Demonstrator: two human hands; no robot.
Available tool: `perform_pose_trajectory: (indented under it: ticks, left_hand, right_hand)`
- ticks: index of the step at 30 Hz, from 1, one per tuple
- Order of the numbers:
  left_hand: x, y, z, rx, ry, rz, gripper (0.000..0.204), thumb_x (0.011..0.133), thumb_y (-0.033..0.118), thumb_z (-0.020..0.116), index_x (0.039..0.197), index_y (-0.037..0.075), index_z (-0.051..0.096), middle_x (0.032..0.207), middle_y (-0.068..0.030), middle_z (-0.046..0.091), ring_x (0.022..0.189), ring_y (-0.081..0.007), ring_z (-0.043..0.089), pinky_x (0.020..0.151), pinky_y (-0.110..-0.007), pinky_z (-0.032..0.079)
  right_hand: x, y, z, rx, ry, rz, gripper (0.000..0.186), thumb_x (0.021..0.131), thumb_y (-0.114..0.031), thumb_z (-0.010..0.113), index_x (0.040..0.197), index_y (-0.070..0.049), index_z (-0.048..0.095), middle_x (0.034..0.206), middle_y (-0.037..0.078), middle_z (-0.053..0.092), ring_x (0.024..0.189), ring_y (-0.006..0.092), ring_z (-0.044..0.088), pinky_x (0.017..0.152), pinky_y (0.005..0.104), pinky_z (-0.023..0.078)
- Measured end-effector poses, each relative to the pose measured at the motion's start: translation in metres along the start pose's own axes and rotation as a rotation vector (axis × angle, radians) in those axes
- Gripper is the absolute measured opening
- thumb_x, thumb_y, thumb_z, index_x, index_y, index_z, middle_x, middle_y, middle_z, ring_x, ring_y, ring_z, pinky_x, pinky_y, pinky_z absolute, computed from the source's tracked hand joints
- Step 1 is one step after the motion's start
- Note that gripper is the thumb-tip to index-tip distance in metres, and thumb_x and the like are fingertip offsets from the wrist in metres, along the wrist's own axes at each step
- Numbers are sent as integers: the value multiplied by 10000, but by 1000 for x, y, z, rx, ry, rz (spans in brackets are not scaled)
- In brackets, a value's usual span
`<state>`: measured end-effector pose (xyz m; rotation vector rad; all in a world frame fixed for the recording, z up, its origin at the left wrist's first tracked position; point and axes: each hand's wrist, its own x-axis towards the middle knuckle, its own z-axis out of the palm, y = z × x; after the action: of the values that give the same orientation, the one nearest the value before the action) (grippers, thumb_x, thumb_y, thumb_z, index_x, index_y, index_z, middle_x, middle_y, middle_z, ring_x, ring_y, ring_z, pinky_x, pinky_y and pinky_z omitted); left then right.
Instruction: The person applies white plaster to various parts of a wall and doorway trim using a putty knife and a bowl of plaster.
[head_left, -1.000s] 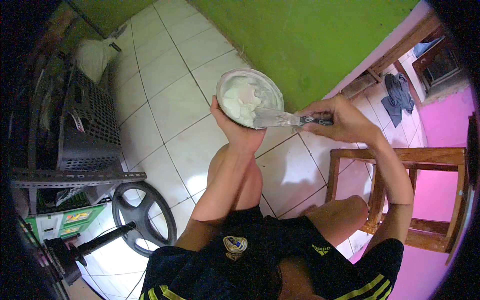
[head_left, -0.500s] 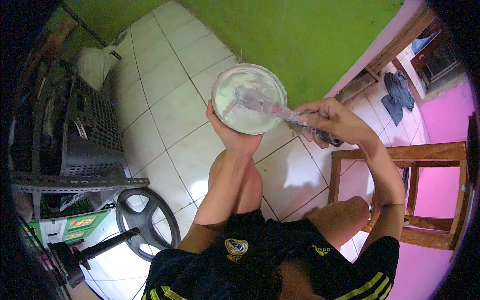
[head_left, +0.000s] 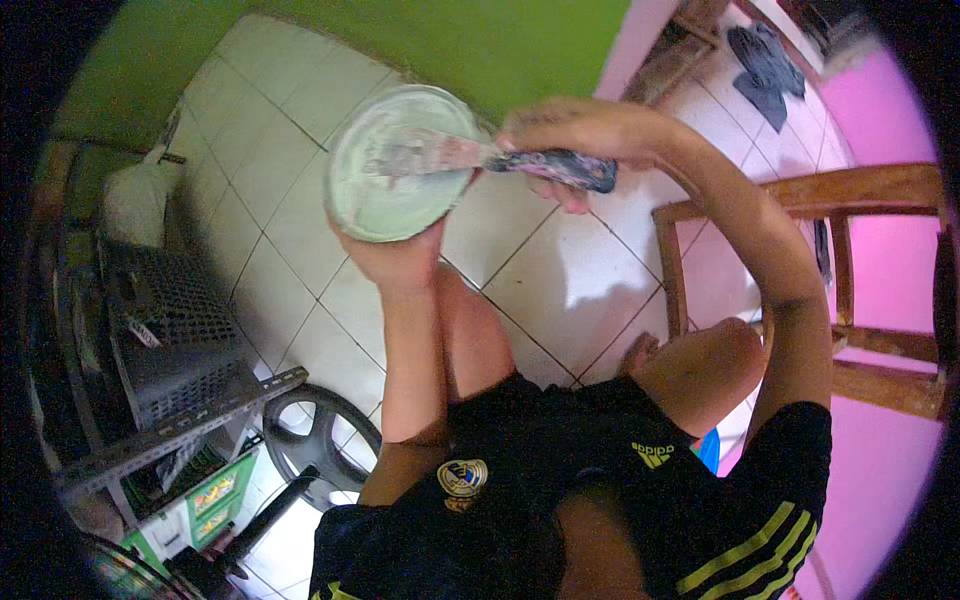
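My left hand point(head_left: 395, 262) grips a round, shallow white tub point(head_left: 334, 188) from below, fingers mostly hidden under it. Pale greenish-white paste point(head_left: 415, 208) coats its inside, and the tub is tilted. Closed around the dark, paste-smeared handle of a putty knife point(head_left: 555, 168) is my right hand point(head_left: 595, 130). The knife's flat blade reaches leftward over the tub's rim and lies on or just above the paste; I cannot tell which.
A wooden frame like a chair or stool point(head_left: 850, 190) stands at right. At left are a dark perforated basket point(head_left: 180, 320) on a metal rack and a black round wheel-like base point(head_left: 300, 430). Dark cloth point(head_left: 765, 75) lies on the tiles, beyond which rises a green wall point(head_left: 500, 50).
In the picture, the tub, both hands and the putty knife have shifted left and upward. The knife lies more level. The whole view has also turned, moving the rack and the chair-like frame.
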<state>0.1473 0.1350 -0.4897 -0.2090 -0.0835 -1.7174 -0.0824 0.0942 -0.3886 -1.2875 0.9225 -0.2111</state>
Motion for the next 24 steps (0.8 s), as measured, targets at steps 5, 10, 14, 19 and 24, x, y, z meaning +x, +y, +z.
perform_pose_trajectory:
  ticks: [5,10,14,19,24]
  left_hand:
    - [2,-2,11,-38,86,-69,649,908,423,320,1420,34,235,1490,-201,163,1363,-445,97,1047,-687,8]
    - [-7,23,23,10,142,-5,634,921,395,298,1429,28,204,1504,-188,122,1374,-428,69,1042,-696,-11]
    - [-15,11,8,884,314,175,609,893,310,463,1385,-3,284,1457,-185,248,1332,-373,217,1046,-665,144]
    - [-40,28,14,2191,471,423,700,695,97,766,1277,-65,413,1318,-185,455,1166,-274,454,953,-570,403]
    - [-41,16,30,2465,550,415,654,754,57,699,1305,-63,368,1341,-190,425,1168,-305,453,948,-570,404]
  right_hand:
    - [-7,3,-8,292,64,41,628,912,-575,348,1051,17,508,856,201,609,619,266,658,498,364,545]
    - [37,108,-83,-614,151,117,412,889,-365,453,915,11,620,780,128,624,599,231,643,569,357,535]
    - [41,371,-157,-972,872,159,225,774,-144,563,955,-43,651,759,167,617,719,308,608,751,385,502]
    - [94,443,-97,-916,1169,-91,447,760,-99,563,1205,-58,537,1166,185,508,1034,357,494,841,452,443]
    - [111,417,-75,-917,1181,143,441,745,-73,559,1185,-48,554,1168,170,505,1026,341,493,845,440,439]
